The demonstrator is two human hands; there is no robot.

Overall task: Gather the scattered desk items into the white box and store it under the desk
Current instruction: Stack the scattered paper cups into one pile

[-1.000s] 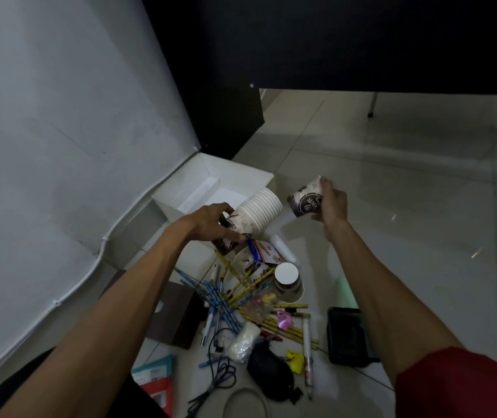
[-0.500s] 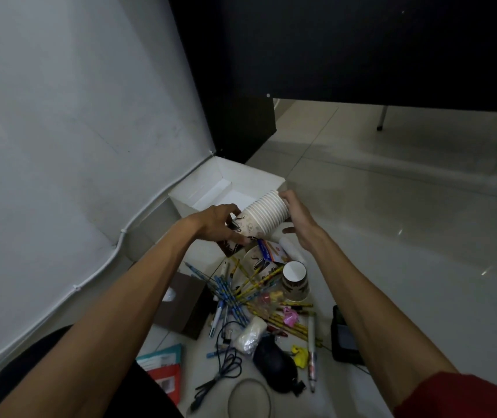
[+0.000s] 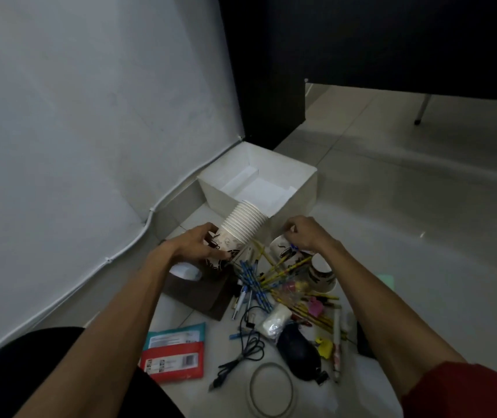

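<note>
My left hand (image 3: pixel 194 246) grips the base of a tilted stack of paper cups (image 3: pixel 242 223), whose rims point toward the open white box (image 3: pixel 297 188) on the floor by the wall. My right hand (image 3: pixel 304 233) is lowered onto a loose paper cup (image 3: pixel 282 248) lying on its side, with curled fingers pinching its rim. Another cup (image 3: pixel 322 273) lies just right of it. Below the hands lie blue pens (image 3: pixel 253 280), yellow pencils (image 3: pixel 286 267), a black cable (image 3: pixel 242 348), a black pouch (image 3: pixel 298 351) and a white marker (image 3: pixel 337 345).
A brown tissue box (image 3: pixel 202 289) lies beside my left forearm. Red and teal packets (image 3: pixel 175 352) and a round ring (image 3: pixel 271 387) sit near my knees. The dark desk panel (image 3: pixel 268 86) stands behind the white box, with tiled floor to the right.
My right hand pushed its cup onto the stack, then left the stack and dropped down to a loose cup on the floor. My left hand keeps holding the stack.
</note>
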